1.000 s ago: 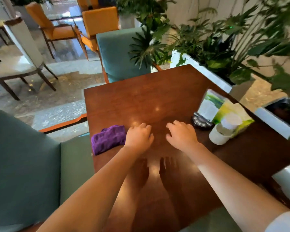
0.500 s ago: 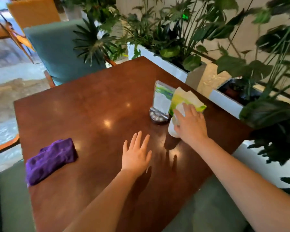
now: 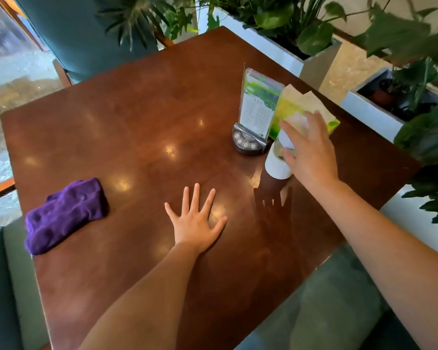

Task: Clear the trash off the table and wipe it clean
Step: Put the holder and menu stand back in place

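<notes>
The right hand's fingers [image 3: 287,133] were spread and only lightly bent over the top of the white paper cup [image 3: 278,165], at centre right of the frame. Whether they had closed on it could not be told; the thumb lay along the cup's near side and the palm hid the rest. A second before, this right hand [image 3: 310,152] had rested curled on the wood near the frame's middle; half a second before, it had already reached the cup, and now it sat a little higher over the rim, with a wad of white tissue showing at the cup's mouth. The cup stood just beside the acrylic menu stand [image 3: 257,109] and in front of the green-and-yellow napkin pack [image 3: 291,104].

The left hand [image 3: 196,221], lower centre, had gone from a loose fist to lying flat, fingers straight and apart, pressed on the table [image 3: 137,109], seemingly bracing the reach.

The purple cloth [image 3: 65,214] lay untouched at lower left, near the table's edge.

The shift suggested the trash step had begun with the cup as first target; wiping had not started, and the cloth would be wanted once the cup was gone.
</notes>
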A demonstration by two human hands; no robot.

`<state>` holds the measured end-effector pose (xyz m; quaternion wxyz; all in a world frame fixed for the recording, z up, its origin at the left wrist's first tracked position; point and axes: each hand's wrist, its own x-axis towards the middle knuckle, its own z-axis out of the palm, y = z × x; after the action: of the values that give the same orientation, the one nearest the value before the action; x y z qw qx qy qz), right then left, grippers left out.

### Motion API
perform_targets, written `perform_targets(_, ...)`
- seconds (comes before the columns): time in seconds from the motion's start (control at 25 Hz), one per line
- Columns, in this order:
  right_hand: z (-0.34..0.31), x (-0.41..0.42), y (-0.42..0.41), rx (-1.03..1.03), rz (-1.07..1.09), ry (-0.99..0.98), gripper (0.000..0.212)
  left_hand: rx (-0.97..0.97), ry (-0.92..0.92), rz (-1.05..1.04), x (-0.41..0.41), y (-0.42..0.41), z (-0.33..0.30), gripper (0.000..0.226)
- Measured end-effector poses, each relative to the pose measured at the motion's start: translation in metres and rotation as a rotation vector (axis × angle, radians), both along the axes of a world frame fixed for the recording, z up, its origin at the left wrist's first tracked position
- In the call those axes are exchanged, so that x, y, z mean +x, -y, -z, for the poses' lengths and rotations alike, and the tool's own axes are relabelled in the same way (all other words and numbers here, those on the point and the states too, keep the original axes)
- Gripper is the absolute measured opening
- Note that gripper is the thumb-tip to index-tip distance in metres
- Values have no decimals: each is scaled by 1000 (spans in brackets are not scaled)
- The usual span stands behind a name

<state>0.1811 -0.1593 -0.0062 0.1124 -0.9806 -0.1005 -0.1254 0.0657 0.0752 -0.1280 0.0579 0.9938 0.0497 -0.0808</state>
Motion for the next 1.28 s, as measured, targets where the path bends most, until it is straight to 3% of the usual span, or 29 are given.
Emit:
perform_targets(0.12, 5, 5, -1, 184, 99, -30, 56, 3, 11, -2, 1, 1, 1, 73)
perform_targets(0.36, 2, 5, -18, 224, 92, -5, 52, 5, 29, -1, 0, 0, 5, 73)
perform_targets(0.72, -13, -8, -93, 392, -314, 39, 45, -28, 33, 10, 3, -1, 3, 74)
perform_targets(1.08, -16, 45, -209, 471, -742, -283, 45, -81, 82, 19, 2, -2, 6, 75)
perform_targets(1.28, -6, 54, -249, 486, -809, -324, 45, -103, 88, 25, 4, -2, 7, 74)
